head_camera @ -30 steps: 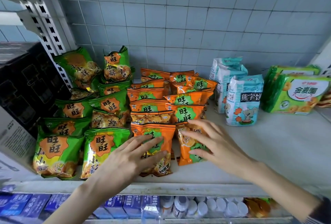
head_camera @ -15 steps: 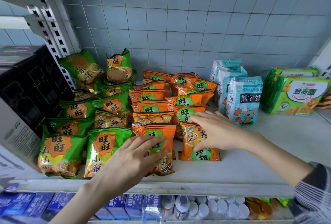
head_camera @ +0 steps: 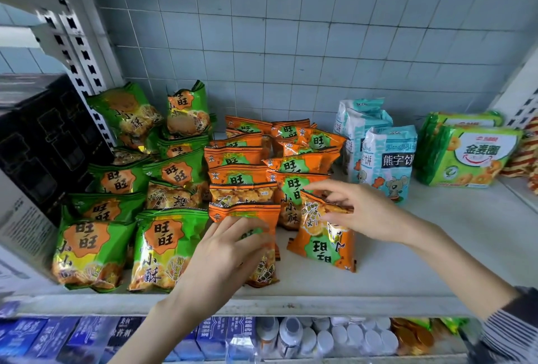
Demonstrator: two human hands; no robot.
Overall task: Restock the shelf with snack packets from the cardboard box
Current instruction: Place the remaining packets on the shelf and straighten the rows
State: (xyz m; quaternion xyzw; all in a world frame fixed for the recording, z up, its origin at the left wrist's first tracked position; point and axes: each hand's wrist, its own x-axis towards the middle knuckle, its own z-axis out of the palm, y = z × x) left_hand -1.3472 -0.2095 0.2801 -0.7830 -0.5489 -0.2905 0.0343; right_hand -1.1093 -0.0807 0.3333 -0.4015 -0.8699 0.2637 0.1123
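Note:
Rows of green snack packets (head_camera: 163,247) and orange snack packets (head_camera: 238,156) lie on the white shelf (head_camera: 413,264). My left hand (head_camera: 224,256) rests with spread fingers on the front orange packet (head_camera: 247,212) of the left orange row. My right hand (head_camera: 366,212) pinches the top edge of another orange packet (head_camera: 323,244), which stands tilted and upside down at the front of the right orange row, its bottom on the shelf. The cardboard box is not in view.
A black and white printed box (head_camera: 37,159) fills the left end beside the slotted upright (head_camera: 78,52). Pale blue biscuit bags (head_camera: 390,159) and green biscuit packs (head_camera: 471,156) stand to the right. The shelf below holds blue cartons (head_camera: 209,337) and white bottles (head_camera: 326,340).
My right hand has taken hold of the orange packet's top and raised it from lying flat to a tilted stand. My left hand has stayed on the front orange packet.

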